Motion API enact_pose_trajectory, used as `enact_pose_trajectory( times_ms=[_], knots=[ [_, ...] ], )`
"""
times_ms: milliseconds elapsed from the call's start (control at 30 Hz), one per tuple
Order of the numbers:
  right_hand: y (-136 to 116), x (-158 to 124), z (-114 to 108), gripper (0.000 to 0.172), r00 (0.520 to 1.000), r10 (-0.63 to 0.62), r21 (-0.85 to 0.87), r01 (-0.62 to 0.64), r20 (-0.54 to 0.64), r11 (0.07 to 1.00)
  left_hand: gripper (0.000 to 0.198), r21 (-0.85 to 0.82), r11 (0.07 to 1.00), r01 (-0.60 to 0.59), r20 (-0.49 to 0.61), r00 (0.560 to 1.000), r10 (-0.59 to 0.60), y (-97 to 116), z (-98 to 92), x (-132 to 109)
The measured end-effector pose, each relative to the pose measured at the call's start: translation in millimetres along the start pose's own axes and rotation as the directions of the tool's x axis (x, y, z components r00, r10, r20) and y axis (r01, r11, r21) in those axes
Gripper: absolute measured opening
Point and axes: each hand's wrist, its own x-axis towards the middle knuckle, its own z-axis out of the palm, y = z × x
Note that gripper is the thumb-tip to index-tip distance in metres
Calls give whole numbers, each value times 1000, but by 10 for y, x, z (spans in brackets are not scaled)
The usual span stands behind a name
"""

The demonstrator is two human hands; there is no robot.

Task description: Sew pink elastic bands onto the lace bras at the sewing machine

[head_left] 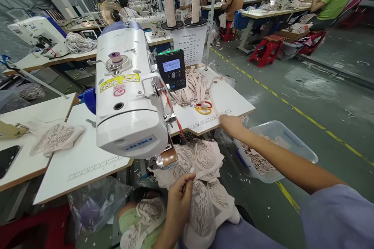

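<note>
Far left: a dark phone lies on the white tabletop; a lace piece rests to its right, across the seam between two boards. Next, the white sewing machine, its head overhanging the table's near edge. Below and right of the head, the left hand is closed, thumb against fingers, pinching pale fabric of the beige lace garments, which lie bunched over the lap. Behind, on the table: a heap of straps, scissors with red and yellow handles at its near side. The right hand, fingers nearly closed, grips a beige strip at the table edge. Rightmost: a clear bin containing more beige strips.
</note>
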Motion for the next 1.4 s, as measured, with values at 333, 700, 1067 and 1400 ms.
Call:
enact_pose_trajectory(
  times_ms=[333, 700, 1067, 1400],
  knots=[
    [-246, -792, 12, 45, 974, -223, 935, 54, 27, 350, 27, 105, 885, -454, 28, 891, 454, 380, 78, 115],
    [-1087, -856, -31, 39, 871, -491, 989, -94, 28, -112, 29, 694, 703, -157, -198, 897, 396, 204, -509, 297],
    [-1398, -451, 85, 11, 874, -449, 894, 341, -188, 290, 40, 522, 852, -43, 104, 994, -14, 125, -801, 326],
    [-1589, -255, 80, 4, 791, -484, 730, 573, -375, 371, 30, 85, 988, 126, -6, 992, -126, 420, -719, 264]
  ],
)
